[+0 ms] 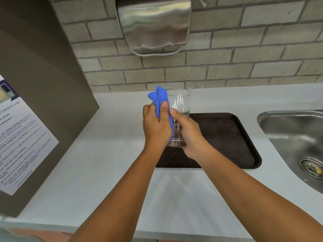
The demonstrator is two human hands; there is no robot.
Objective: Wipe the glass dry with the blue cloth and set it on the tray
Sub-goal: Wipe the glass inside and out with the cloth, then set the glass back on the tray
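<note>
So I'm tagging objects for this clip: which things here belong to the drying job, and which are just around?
In the job:
clear glass tumbler
bright blue cloth
dark brown plastic tray
left hand
right hand

Just around:
steel sink
steel wall dryer
printed microwave notice

A grey brick wall [227,55] carries a steel hand dryer [153,23] above a pale countertop [108,154]; a steel sink [295,137] sits right.

Clear, straight-sided drinking glass [180,109] held upright above dark brown rectangular plastic tray [227,137] on counter; bunched bright blue cloth [160,98] pressed against its left side.
</note>
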